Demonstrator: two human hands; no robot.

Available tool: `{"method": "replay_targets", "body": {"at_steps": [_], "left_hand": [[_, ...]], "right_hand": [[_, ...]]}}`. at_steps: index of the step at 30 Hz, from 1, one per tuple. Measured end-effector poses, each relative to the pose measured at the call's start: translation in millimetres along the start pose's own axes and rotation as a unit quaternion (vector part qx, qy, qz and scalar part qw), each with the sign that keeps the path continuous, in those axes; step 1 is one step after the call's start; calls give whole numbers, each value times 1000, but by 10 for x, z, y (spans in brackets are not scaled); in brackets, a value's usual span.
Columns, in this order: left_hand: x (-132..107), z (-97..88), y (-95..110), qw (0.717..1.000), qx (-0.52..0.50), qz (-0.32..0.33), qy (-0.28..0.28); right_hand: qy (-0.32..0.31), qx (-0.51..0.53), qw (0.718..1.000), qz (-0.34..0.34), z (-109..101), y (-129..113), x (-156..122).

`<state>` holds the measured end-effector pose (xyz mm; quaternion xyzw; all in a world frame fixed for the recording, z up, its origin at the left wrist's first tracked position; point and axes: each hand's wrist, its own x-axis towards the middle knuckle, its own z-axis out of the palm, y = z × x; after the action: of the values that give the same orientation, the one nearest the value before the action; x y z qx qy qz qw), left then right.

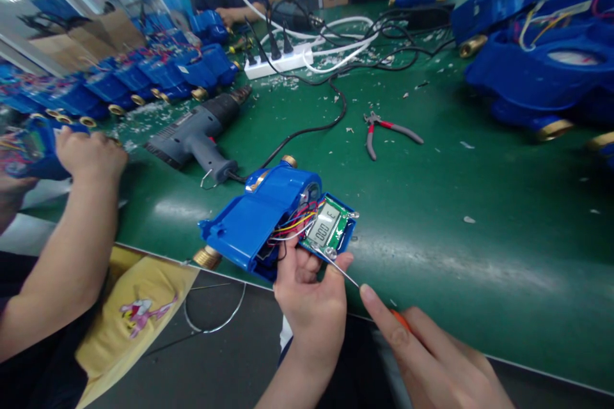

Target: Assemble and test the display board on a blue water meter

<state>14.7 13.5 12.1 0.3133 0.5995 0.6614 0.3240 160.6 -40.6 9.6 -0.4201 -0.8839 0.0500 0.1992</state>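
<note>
A blue water meter (pixel 259 223) with brass threaded ends lies at the table's front edge, its electronics compartment uncovered. Colored wires (pixel 292 220) run from it to a green circuit board with a small LCD display (pixel 323 223), set in a blue cover. My left hand (pixel 311 281) is closed on this display board, fingers under it and thumb at its lower edge. In my right hand (pixel 417 339) is a screwdriver (pixel 348 275) with a thin metal shaft and an orange handle mostly hidden by the fingers. Its tip meets the board's lower corner.
A grey heat gun (pixel 196 134) lies left of center, and diagonal pliers (pixel 384 131) lie beyond the board. A white power strip (pixel 278 62) with cables stands behind. Blue meters (pixel 551 57) crowd the right and back left. A co-worker's hand (pixel 89 150) works at left; others sit opposite.
</note>
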Motion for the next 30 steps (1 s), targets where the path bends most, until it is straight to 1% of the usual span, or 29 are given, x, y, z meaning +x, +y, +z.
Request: {"method": "replay_targets", "body": {"at_steps": [6, 12, 17, 23, 30], "left_hand": [[14, 33, 17, 999, -21, -3, 30], [-3, 0, 10, 1000, -23, -12, 1], [-1, -2, -1, 1000, -26, -15, 3], [8, 0, 4, 999, -31, -9, 1], [12, 20, 15, 999, -26, -9, 21]], "right_hand": [[-12, -13, 1000, 2, 39, -13, -51], [28, -8, 999, 14, 9, -48, 9], [48, 0, 999, 21, 39, -74, 51], [74, 16, 995, 61, 151, -115, -20], [75, 30, 994, 72, 205, -133, -66]]}}
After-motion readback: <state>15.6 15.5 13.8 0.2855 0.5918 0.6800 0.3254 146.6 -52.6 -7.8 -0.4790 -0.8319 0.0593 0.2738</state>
